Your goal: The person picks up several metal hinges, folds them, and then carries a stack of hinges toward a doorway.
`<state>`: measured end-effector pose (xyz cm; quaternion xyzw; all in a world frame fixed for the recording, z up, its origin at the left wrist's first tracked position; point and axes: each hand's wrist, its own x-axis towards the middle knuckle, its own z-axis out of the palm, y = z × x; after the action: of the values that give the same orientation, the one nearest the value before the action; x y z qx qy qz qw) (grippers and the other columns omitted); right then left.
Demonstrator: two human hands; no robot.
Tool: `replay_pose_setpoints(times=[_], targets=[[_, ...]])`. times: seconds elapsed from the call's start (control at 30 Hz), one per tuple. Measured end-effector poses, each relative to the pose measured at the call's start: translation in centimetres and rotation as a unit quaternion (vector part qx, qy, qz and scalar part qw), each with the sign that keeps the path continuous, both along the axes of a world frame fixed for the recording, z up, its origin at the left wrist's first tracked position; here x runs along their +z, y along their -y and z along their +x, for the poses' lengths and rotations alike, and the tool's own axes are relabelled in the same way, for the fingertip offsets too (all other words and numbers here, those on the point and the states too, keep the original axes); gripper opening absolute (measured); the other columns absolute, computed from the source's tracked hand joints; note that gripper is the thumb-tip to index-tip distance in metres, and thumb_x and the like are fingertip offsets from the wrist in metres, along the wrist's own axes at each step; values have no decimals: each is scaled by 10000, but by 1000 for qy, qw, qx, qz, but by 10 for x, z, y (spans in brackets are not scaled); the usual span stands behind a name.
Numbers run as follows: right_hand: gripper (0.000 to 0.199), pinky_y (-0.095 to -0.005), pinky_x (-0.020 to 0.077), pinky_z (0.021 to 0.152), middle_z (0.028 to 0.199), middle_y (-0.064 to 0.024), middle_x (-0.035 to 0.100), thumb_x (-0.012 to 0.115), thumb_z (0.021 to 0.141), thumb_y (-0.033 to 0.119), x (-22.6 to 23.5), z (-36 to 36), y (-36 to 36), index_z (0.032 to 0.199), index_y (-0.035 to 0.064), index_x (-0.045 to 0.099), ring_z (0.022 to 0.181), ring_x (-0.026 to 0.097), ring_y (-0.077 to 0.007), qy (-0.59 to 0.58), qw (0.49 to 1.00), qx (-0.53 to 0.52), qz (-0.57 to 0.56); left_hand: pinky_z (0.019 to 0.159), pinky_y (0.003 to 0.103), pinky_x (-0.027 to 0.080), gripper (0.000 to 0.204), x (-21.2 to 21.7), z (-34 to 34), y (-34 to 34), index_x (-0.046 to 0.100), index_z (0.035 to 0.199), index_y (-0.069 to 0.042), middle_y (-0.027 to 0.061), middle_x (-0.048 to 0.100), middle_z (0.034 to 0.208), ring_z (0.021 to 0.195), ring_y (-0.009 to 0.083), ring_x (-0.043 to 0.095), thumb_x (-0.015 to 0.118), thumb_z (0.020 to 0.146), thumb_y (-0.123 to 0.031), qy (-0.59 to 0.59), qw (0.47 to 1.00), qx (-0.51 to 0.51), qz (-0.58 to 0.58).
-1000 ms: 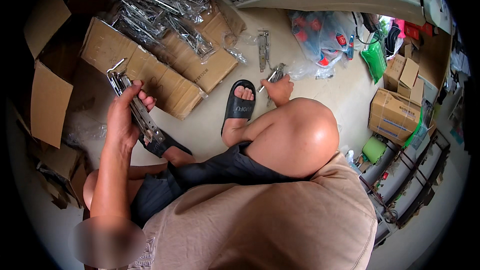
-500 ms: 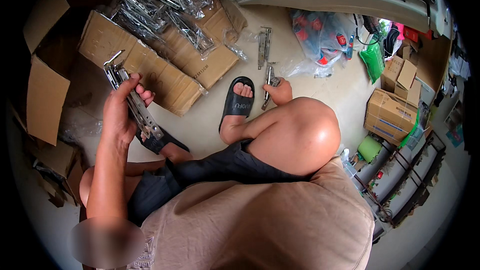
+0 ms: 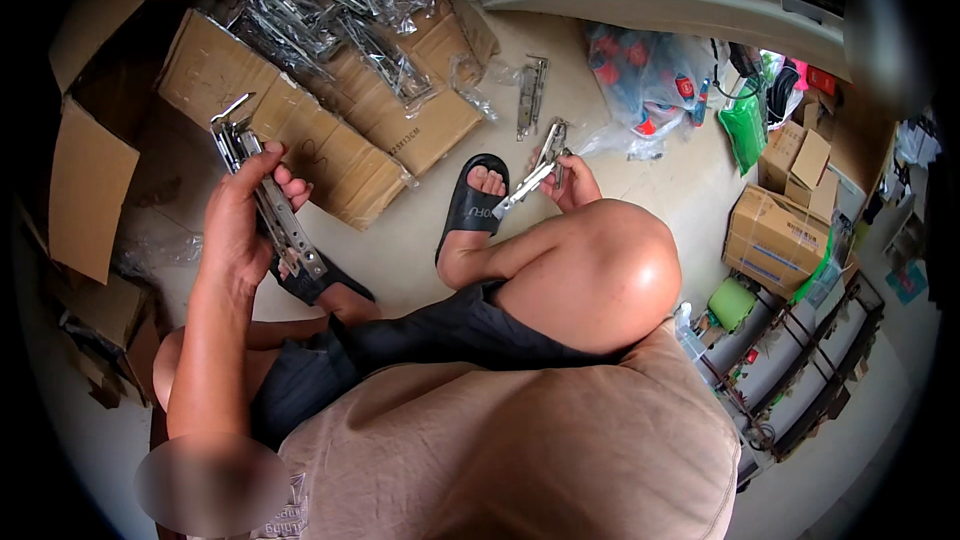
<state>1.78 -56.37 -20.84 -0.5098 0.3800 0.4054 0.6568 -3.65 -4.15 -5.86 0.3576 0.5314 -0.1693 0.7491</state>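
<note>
The floor (image 3: pixel 408 262) here is pale and smooth, and there is a lot of stuff around me. A brown cardboard box (image 3: pixel 335 162) is up ahead on my left, with a heap of shiny metal parts in clear plastic (image 3: pixel 290 22) lying on it. Farther right there is a see-through bag (image 3: pixel 640 90) with red and blue things in it, and a green packet (image 3: pixel 742 135) beside it. My left hand (image 3: pixel 238 198) is closed around a bunch of long metal strips (image 3: pixel 287 227). They stand on a slant, with a thin bent hook at the top, and I can't tell how many strips there are. That hand has hardly moved. The big change is in my right hand (image 3: pixel 575 183). A second ago it was low, near the floor, and now it has tipped the other metal piece (image 3: pixel 535 172) over, so its bottom end points at my right slipper (image 3: pixel 466 208). I can't tell if they touch. My fingers grip that piece near its middle. So now both my hands are full of metal, I think. One more bare metal part (image 3: pixel 531 100) is on the floor just past my right hand, right where it was, and nobody is holding it.
</note>
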Motion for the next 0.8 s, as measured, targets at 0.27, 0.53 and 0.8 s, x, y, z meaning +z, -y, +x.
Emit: replay_pose_setpoints(times=[0.27,0.53,0.8], targets=[[233,-448,576,1022,1143,-105,731,561,1059,269,-33,1,23,1185,84,626,1038,711,-252,10,998,-66,-4,813,319,625,240,-4,-2,2,677,1176,-37,-17,666,794,726,123,690,692,1012,-212,-13,1000,-5,-2],[268,-478,587,1006,1176,-166,712,488,1126,285,-8,27,3,1137,43,602,1102,706,-320,51,990,-130,-36,830,323,621,228,-4,0,4,675,1172,-40,-16,664,795,726,122,689,680,1018,-208,-1,1000,-7,-3],[209,-335,491,563,737,-10,534,668,1054,309,9,60,41,1080,113,599,606,523,-152,92,971,-82,-205,817,321,620,228,-4,-2,4,669,1184,-38,-13,661,798,721,123,679,671,1023,-201,-7,1000,1,-2]])
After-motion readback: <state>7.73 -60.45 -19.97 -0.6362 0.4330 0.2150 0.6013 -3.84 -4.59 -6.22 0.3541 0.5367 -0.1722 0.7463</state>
